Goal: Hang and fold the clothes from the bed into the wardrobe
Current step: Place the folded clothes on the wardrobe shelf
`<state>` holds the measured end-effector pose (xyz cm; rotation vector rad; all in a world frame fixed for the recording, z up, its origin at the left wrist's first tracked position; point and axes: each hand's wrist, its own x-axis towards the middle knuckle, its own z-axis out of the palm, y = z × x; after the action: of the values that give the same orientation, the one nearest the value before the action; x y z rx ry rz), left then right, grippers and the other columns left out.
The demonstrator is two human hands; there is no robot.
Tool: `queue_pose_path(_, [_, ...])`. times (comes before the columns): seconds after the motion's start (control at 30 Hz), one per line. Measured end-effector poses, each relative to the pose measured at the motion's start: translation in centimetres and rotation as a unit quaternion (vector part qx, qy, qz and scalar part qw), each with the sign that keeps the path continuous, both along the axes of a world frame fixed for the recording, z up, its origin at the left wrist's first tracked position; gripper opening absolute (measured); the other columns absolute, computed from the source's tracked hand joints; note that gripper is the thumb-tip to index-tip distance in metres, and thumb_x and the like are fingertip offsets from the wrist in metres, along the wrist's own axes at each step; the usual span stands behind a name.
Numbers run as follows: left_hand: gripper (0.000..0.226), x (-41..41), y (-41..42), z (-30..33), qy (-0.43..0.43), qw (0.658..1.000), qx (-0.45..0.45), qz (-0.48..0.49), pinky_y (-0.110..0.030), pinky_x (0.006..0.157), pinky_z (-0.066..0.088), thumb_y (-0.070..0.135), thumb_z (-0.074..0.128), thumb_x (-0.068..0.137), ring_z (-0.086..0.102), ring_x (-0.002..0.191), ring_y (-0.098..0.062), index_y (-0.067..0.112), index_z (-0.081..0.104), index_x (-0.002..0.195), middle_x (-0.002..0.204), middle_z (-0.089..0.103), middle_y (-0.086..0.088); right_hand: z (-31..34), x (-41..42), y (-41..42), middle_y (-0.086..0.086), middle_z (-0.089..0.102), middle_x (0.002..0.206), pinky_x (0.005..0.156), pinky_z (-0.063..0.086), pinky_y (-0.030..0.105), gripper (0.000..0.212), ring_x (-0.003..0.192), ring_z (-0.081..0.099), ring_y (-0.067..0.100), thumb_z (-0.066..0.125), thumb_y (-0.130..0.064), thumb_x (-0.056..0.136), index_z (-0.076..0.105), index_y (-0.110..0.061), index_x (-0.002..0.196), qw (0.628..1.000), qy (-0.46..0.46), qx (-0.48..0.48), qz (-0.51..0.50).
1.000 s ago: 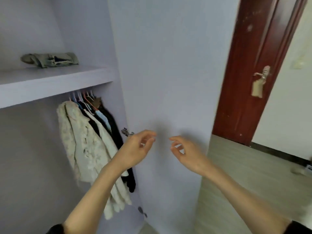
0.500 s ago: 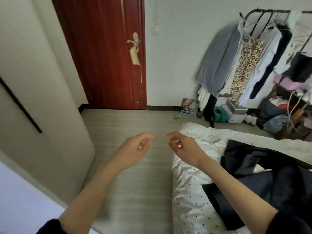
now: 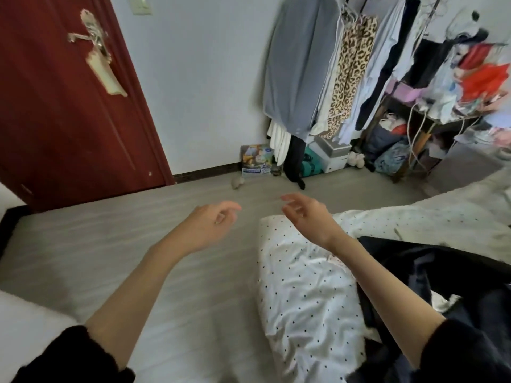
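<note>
A dark navy garment [image 3: 442,277] lies crumpled on the bed [image 3: 304,294], which has a white cover with black dots. My left hand [image 3: 210,225] hovers over the grey floor, fingers loosely curled, holding nothing. My right hand [image 3: 307,214] hangs above the bed's near corner, fingers relaxed and empty, a short way left of the dark garment. The wardrobe is out of view.
A dark red door [image 3: 63,106] with a metal handle stands at the left. A clothes rack [image 3: 359,64] full of hanging garments lines the far wall, with boxes and bags [image 3: 329,156] on the floor beneath it. A cluttered table [image 3: 431,117] stands at the right.
The view has swung from the wardrobe past the door to the bed. Both hands stay raised and empty in front of me; the bed and dark garment have come closer.
</note>
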<state>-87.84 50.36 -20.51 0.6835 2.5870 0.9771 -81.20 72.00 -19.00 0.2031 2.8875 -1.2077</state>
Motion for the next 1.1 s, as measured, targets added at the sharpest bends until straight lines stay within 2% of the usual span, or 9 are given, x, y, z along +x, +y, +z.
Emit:
queue_pose_path(0.2, [0.026, -15.7, 7.0, -0.4, -0.021, 0.995, 0.005, -0.102, -0.018, 0.085, 0.036, 0.029, 0.042, 0.100, 0.052, 0.107, -0.005, 0.029, 0.056, 0.121, 0.121, 0.059, 0.008, -1.3, -11.0, 5.1, 0.007, 0.062, 0.120, 0.087, 0.045, 0.026, 0.033, 0.106, 0.059, 0.020, 0.049, -0.025, 0.097, 0.054, -0.014, 0.128, 0.993, -0.025, -0.008, -0.113])
queue_pose_path(0.37, [0.024, -26.6, 15.7, -3.1, -0.057, 0.979, 0.009, -0.195, -0.020, 0.090, 0.039, 0.025, 0.043, 0.099, 0.055, 0.114, -0.011, 0.026, 0.056, 0.119, 0.121, 0.060, 0.004, -4.3, -19.9, 11.0, 0.007, 0.062, 0.120, 0.092, 0.045, 0.027, 0.033, 0.107, 0.059, 0.019, 0.050, -0.025, 0.097, 0.054, -0.014, 0.128, 0.980, -0.036, -0.015, -0.196])
queue_pose_path(0.53, [0.029, -36.5, 26.4, -3.2, -0.036, 0.945, -0.044, -0.323, -0.021, 0.088, 0.044, 0.029, 0.042, 0.099, 0.057, 0.106, -0.005, 0.028, 0.056, 0.124, 0.119, 0.061, 0.009, -5.8, -28.3, 18.5, 0.005, 0.064, 0.115, 0.090, 0.044, 0.027, 0.031, 0.103, 0.060, 0.019, 0.052, -0.025, 0.096, 0.057, -0.015, 0.125, 0.944, -0.030, -0.043, -0.327])
queue_pose_path(0.67, [0.028, -42.7, 33.4, -1.9, -0.047, 0.925, -0.042, -0.375, -0.018, 0.085, 0.043, 0.028, 0.040, 0.100, 0.057, 0.103, -0.005, 0.028, 0.056, 0.123, 0.119, 0.062, 0.008, -5.2, -31.5, 23.7, 0.006, 0.066, 0.112, 0.090, 0.045, 0.029, 0.029, 0.100, 0.062, 0.019, 0.053, -0.024, 0.095, 0.059, -0.016, 0.122, 0.910, -0.033, -0.057, -0.410])
queue_pose_path(0.77, [0.029, -46.1, 40.2, -1.3, -0.037, 0.897, -0.054, -0.437, -0.018, 0.084, 0.043, 0.029, 0.040, 0.100, 0.056, 0.105, -0.005, 0.029, 0.055, 0.124, 0.121, 0.060, 0.008, -4.2, -32.7, 27.8, 0.004, 0.065, 0.110, 0.084, 0.045, 0.025, 0.029, 0.093, 0.059, 0.014, 0.052, -0.023, 0.096, 0.058, -0.016, 0.122, 0.882, -0.015, -0.052, -0.468])
queue_pose_path(0.87, [0.029, -47.8, 47.5, -1.2, -0.061, 0.867, -0.057, -0.492, -0.015, 0.078, 0.041, 0.030, 0.040, 0.100, 0.052, 0.104, -0.002, 0.029, 0.055, 0.125, 0.123, 0.057, 0.009, -4.1, -33.7, 32.4, 0.002, 0.065, 0.109, 0.081, 0.044, 0.021, 0.028, 0.093, 0.059, 0.011, 0.052, -0.023, 0.096, 0.058, -0.018, 0.123, 0.846, 0.005, -0.061, -0.529])
queue_pose_path(0.97, [0.028, -48.8, 53.1, -1.8, -0.060, 0.831, -0.061, -0.549, -0.014, 0.077, 0.038, 0.031, 0.040, 0.100, 0.050, 0.101, -0.001, 0.031, 0.055, 0.124, 0.124, 0.057, 0.009, -4.6, -34.3, 35.9, 0.004, 0.066, 0.111, 0.083, 0.045, 0.023, 0.029, 0.099, 0.061, 0.016, 0.050, -0.023, 0.097, 0.057, -0.018, 0.124, 0.822, 0.009, -0.066, -0.566])
queue_pose_path(1.1, [0.028, -50.5, 62.3, -2.3, -0.039, 0.779, -0.073, -0.622, -0.007, 0.071, 0.035, 0.031, 0.041, 0.100, 0.050, 0.098, 0.001, 0.032, 0.054, 0.124, 0.124, 0.057, 0.012, -4.7, -35.0, 41.2, 0.004, 0.066, 0.109, 0.085, 0.049, 0.027, 0.028, 0.098, 0.062, 0.015, 0.049, -0.024, 0.097, 0.056, -0.018, 0.124, 0.765, 0.035, -0.070, -0.640])
